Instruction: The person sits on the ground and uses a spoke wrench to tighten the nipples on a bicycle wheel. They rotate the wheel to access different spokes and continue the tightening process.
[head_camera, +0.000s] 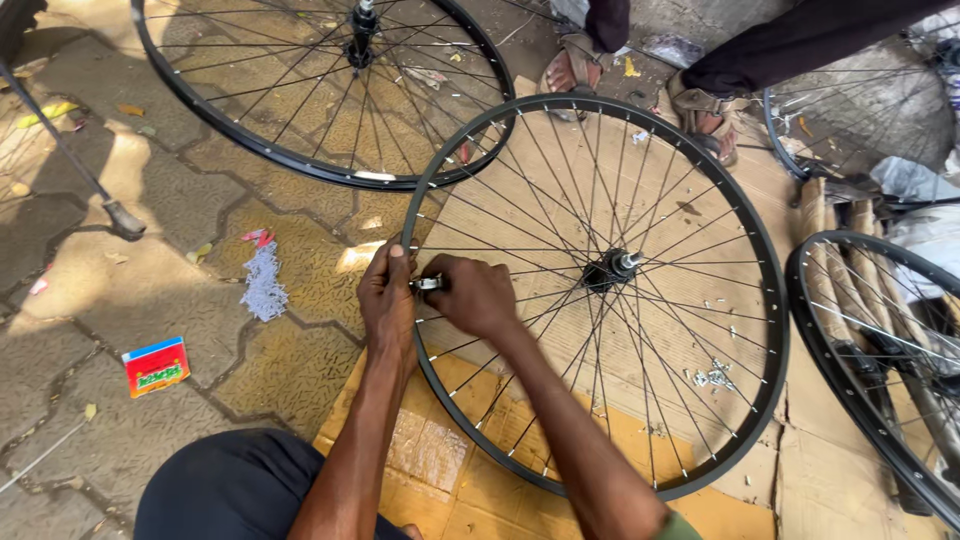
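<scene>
A black spoked bicycle wheel (770, 300) lies flat on cardboard in front of me, its hub (612, 268) at the centre. My left hand (388, 300) grips the rim at its left edge. My right hand (475, 295) is inside the rim, shut on a small metal tool (429, 284) pressed against the rim where a spoke ends. The two hands touch around that spot.
A second black wheel (250, 135) lies behind on the paving, another wheel (860, 390) at the right. Another person's sandalled feet (700, 110) stand at the far edge. A small red box (155, 365) and a white spoke bundle (263, 285) lie left. Small metal nipples (712, 375) sit on the cardboard (830, 470).
</scene>
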